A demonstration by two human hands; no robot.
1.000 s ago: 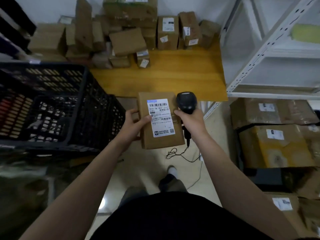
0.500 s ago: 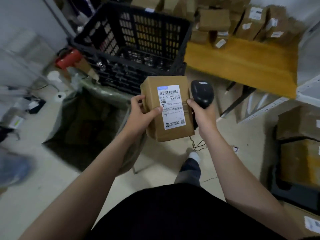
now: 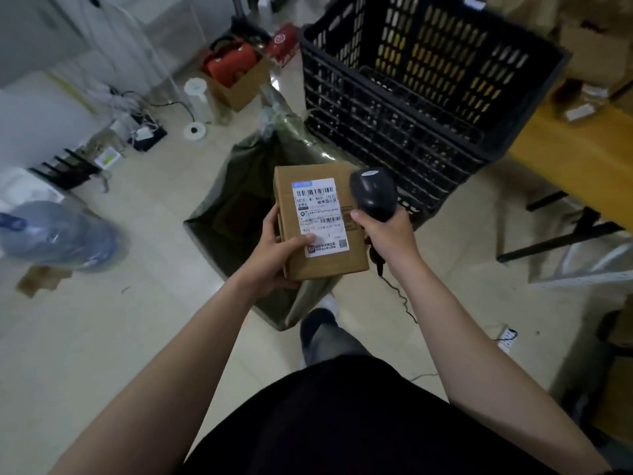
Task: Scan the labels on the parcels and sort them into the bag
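My left hand (image 3: pixel 274 250) grips a small brown cardboard parcel (image 3: pixel 352 248) from its left side, thumb lying on the white barcode label (image 3: pixel 318 214) that faces up. My right hand (image 3: pixel 388 234) holds a black handheld scanner (image 3: pixel 373 192) by its handle, right beside the parcel's right edge. Its cord (image 3: pixel 399 298) trails down to the floor. The parcel hangs above the open mouth of a dark green bag (image 3: pixel 239 200) that stands on the floor below my hands.
A large black slatted crate (image 3: pixel 428 73) stands behind the bag. An orange table (image 3: pixel 565 156) with cardboard boxes runs along the right. On the left floor lie a water jug (image 3: pixel 58 234), a box with red items (image 3: pixel 236 73) and cables (image 3: pixel 137 125).
My view has swung left from the parcel table to the bag. Both hands carried the parcel and scanner along, and the parcel now hangs over the bag's opening.
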